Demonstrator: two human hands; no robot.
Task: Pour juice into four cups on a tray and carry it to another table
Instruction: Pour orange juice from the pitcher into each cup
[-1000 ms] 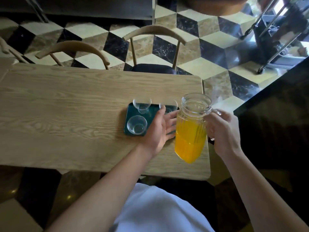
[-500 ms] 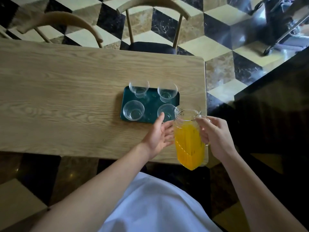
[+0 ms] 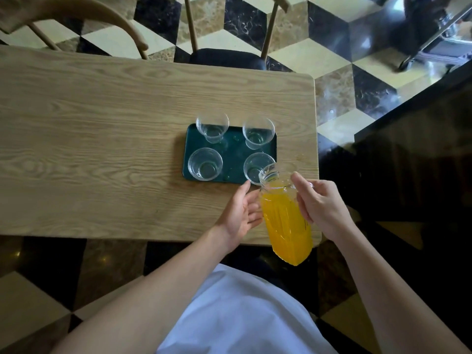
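A dark green tray [image 3: 231, 159] lies on the wooden table [image 3: 102, 118] and carries several clear cups, all empty. The near right cup [image 3: 254, 166] sits under the spout of a glass jug of orange juice [image 3: 284, 218]. My right hand [image 3: 321, 204] grips the jug by its handle and tilts it forward, mouth over that cup's rim. My left hand [image 3: 241, 212] rests against the jug's left side, fingers spread, just in front of the tray. The near left cup [image 3: 205, 164], far left cup [image 3: 212, 126] and far right cup [image 3: 258, 132] stand apart.
Two wooden chairs [image 3: 227, 56] stand at the table's far side. The table's right edge is close to the tray, with patterned tile floor [image 3: 332, 62] beyond. A dark counter [image 3: 419, 154] runs along the right.
The jug has tilted further forward and its mouth has come over the near right cup. My left hand slid off the tray to the jug's side. The view has dropped lower.
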